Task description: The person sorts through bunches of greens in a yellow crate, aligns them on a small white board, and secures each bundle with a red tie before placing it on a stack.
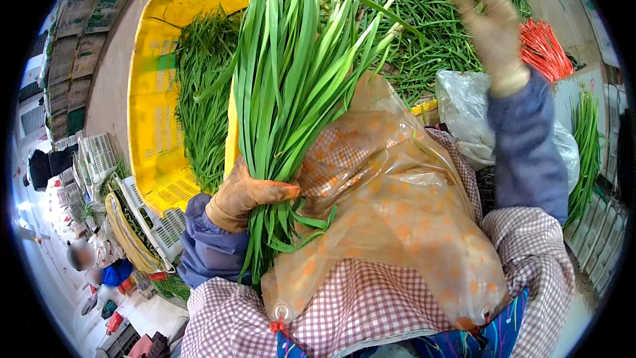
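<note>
My left hand (245, 199), in a tan stained work glove, is wrapped around the lower, leafy part of a thick bunch of garlic chives (281, 93). The pale stem ends of the bunch point away from me and fan out at the top, a few leaning to the right. My right hand (490, 26), gloved too and slightly blurred, is raised at the upper right with its fingers apart and nothing visible in them. Below and behind it spreads a large heap of loose chives (424, 33). Red ties (544, 50) lie just right of that hand.
A yellow plastic crate (151, 86) with chives inside stands at the left. Clear plastic bags (464, 113) lie beneath my right forearm, and more chives (584, 146) are at the far right. A translucent apron (397, 205) covers my lap. Crates and people are at the far left.
</note>
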Action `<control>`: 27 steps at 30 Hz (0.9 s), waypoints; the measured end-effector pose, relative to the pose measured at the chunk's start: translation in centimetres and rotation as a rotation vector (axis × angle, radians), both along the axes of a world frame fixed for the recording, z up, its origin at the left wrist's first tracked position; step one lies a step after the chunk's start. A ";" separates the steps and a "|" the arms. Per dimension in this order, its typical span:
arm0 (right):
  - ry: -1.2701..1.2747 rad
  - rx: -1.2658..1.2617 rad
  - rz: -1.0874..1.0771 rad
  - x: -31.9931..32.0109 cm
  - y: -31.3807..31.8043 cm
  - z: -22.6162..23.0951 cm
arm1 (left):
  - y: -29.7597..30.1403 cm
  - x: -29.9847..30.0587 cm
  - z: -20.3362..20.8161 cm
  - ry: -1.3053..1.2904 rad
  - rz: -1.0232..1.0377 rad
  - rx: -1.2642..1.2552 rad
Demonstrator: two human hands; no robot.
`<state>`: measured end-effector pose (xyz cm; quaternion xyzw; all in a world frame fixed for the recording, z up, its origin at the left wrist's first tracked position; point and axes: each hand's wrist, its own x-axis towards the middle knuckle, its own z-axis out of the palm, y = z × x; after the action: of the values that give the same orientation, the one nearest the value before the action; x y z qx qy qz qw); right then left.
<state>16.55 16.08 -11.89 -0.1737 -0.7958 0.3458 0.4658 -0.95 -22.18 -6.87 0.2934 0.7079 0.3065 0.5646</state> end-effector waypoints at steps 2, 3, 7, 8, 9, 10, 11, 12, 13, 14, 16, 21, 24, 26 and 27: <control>-0.074 0.252 0.361 -2.8 -7.9 0.8 | -1.1 -0.7 -0.6 0.274 -0.258 0.210; -0.134 0.507 0.449 -3.1 -11.2 2.1 | -1.0 -0.7 -0.7 0.420 -0.368 0.363; -0.258 0.516 0.481 -4.1 -17.6 4.3 | 0.1 -1.0 -0.9 0.508 -0.443 0.500; -0.251 0.532 0.503 -4.2 -17.5 4.2 | 0.1 -0.6 -0.7 0.306 -0.245 0.372; -0.219 0.402 0.551 -4.5 -17.3 4.2 | 0.3 -0.2 -0.6 0.104 -0.053 0.248; -0.187 0.273 0.595 -4.7 -17.1 4.0 | 0.9 0.3 -0.2 -0.029 0.095 0.203; -0.156 0.152 0.634 -4.8 -16.6 3.8 | 1.6 0.9 0.1 -0.156 0.254 0.173; 0.111 -0.467 0.647 -4.7 -16.4 4.0 | 1.2 0.5 -0.6 -0.105 0.213 0.214; 0.166 -0.719 0.625 -3.9 -14.5 4.3 | 0.8 0.2 -0.3 -0.174 0.219 0.126; 0.223 -0.977 0.609 -3.0 -12.0 5.3 | 0.1 0.0 -0.4 -0.150 0.180 0.109; 0.382 -0.796 0.523 -1.2 -4.8 4.0 | -0.5 -0.3 -0.9 -0.120 0.117 0.105; -0.088 -0.491 0.309 0.4 -1.7 4.3 | 0.0 0.1 -0.7 -0.140 0.187 0.075; -0.635 0.013 0.114 -3.8 -6.2 3.1 | -0.7 -0.2 -0.7 0.030 0.059 0.102; -0.524 0.073 -0.016 -4.9 -5.3 0.8 | 0.5 0.0 0.1 -0.007 0.034 0.070; -0.467 0.047 -0.058 -4.8 -3.5 -0.8 | 0.8 0.0 0.4 -0.028 0.046 0.059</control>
<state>11.71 12.55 -12.66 -0.2611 -0.8845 0.2639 0.2826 -0.97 -21.34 -6.52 0.2891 0.6971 0.3443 0.5585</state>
